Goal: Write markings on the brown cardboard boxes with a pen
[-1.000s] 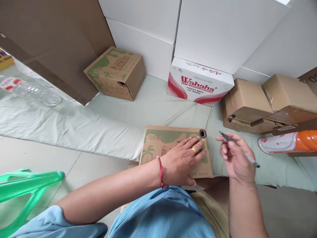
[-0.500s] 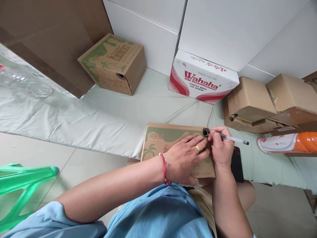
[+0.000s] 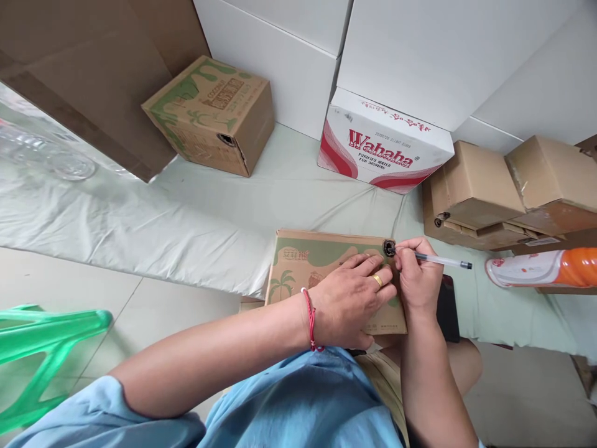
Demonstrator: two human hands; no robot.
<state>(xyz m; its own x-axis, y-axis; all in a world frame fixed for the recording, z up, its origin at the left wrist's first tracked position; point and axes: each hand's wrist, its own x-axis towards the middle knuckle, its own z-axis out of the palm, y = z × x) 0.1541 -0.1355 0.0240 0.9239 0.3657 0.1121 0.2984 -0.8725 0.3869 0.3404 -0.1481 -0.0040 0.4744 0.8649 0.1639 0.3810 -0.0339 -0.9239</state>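
Note:
A cardboard box (image 3: 291, 261) printed with green palms lies in front of me at the table's edge. Flat across its top face rests my left hand (image 3: 352, 298), fingers stretched out, with a ring and a red bracelet. My right hand (image 3: 420, 277) pinches a clear pen (image 3: 445, 260) near its tip, at the box's far right corner. The pen's point meets a dark, black-edged mark (image 3: 388, 247) there; whether this is a hole or ink I cannot tell.
A similar coconut box (image 3: 214, 118) stands at the back left, a white Wahaha carton (image 3: 382, 149) at the back middle. Several brown boxes (image 3: 485, 180) and an orange-and-white bottle (image 3: 536, 267) are on the right. A phone (image 3: 448, 311) lies by my right wrist; a green stool (image 3: 51, 336) stands left.
The pen and my right hand have shifted very slightly at the box's corner. My left hand stays on the box, and the view has tilted a little.

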